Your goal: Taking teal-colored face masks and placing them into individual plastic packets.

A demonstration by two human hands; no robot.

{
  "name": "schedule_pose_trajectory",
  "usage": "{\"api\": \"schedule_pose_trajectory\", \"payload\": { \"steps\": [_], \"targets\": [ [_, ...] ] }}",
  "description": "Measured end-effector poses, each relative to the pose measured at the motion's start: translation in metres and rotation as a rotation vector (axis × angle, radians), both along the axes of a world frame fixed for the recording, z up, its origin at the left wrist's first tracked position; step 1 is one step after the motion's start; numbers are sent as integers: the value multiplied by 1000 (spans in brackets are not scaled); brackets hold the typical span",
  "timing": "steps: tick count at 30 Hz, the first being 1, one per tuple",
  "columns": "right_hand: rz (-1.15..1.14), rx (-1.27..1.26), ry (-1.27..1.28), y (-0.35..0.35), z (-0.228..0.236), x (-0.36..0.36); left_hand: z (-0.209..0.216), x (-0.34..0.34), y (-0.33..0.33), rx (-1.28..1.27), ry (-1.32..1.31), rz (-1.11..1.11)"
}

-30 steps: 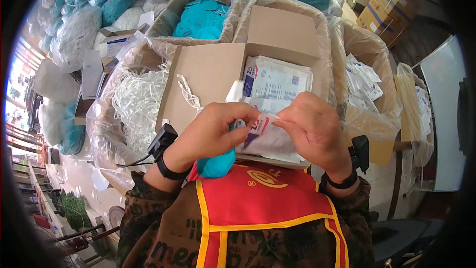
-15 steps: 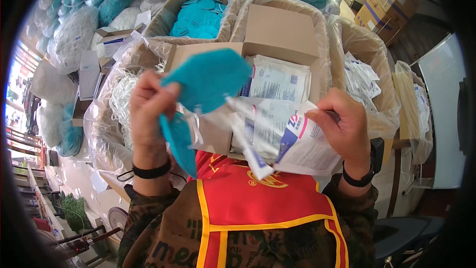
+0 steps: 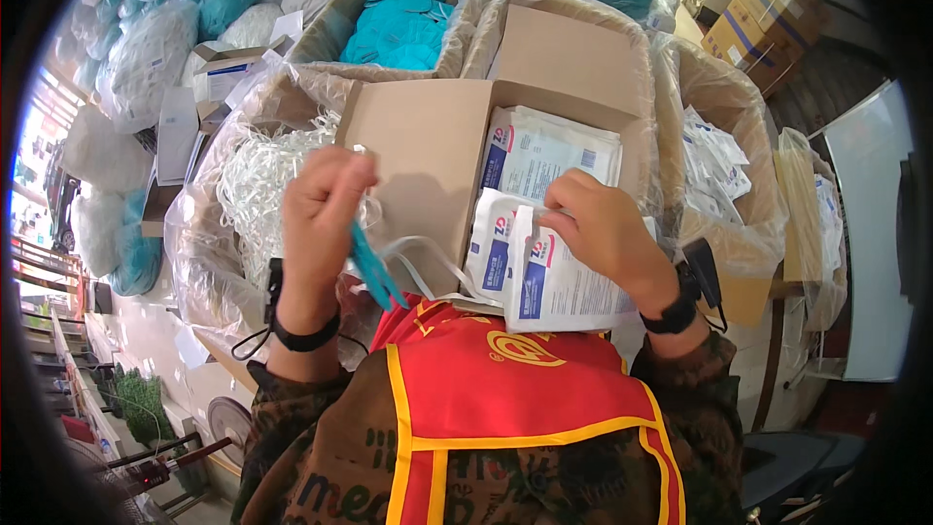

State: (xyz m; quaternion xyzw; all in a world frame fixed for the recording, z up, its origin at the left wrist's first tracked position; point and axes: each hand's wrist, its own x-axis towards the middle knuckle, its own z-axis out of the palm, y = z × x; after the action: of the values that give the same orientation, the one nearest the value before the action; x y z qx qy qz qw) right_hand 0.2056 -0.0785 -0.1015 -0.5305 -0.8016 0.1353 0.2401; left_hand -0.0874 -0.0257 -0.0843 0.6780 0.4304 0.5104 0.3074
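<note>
My left hand (image 3: 326, 219) is closed around a teal face mask (image 3: 372, 267), whose narrow folded edge sticks out below the fingers. White straps (image 3: 418, 258) loop to the right of the mask. Fingers pinched, my right hand (image 3: 604, 238) grips the upper part of a white packet (image 3: 559, 292) with blue and pink print. That packet overlaps another white packet (image 3: 491, 238). Both are at the near side of an open cardboard box (image 3: 418, 136), which holds a stack of similar packets (image 3: 559, 151).
Left of the box, a plastic-lined bin is heaped with white straps (image 3: 262, 180). Behind it, another holds teal masks (image 3: 397, 29). A lined bin at right contains white packets (image 3: 714, 160). Filled bags (image 3: 146, 73) pile up at far left, and cartons (image 3: 763, 19) at far right.
The large flat teal piece that my left hand held up has left it; a narrow teal edge shows now. My right hand has moved left over the box with its packet.
</note>
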Motion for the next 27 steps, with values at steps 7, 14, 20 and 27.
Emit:
{"api": "schedule_pose_trajectory", "payload": {
  "steps": [7,14,20,27],
  "targets": [
    [-5,46,14,-33,45,-16,0,57,-11,-97,181,-427],
    [57,274,-14,-25,43,-30,-9,68,-16,-213,-9,-509],
    [201,391,-145,-39,52,-44,-13,69,-11,-646,-333,-485],
    [337,189,192,-73,73,-35,-45,62,26,-306,48,-322]
  ]
}}
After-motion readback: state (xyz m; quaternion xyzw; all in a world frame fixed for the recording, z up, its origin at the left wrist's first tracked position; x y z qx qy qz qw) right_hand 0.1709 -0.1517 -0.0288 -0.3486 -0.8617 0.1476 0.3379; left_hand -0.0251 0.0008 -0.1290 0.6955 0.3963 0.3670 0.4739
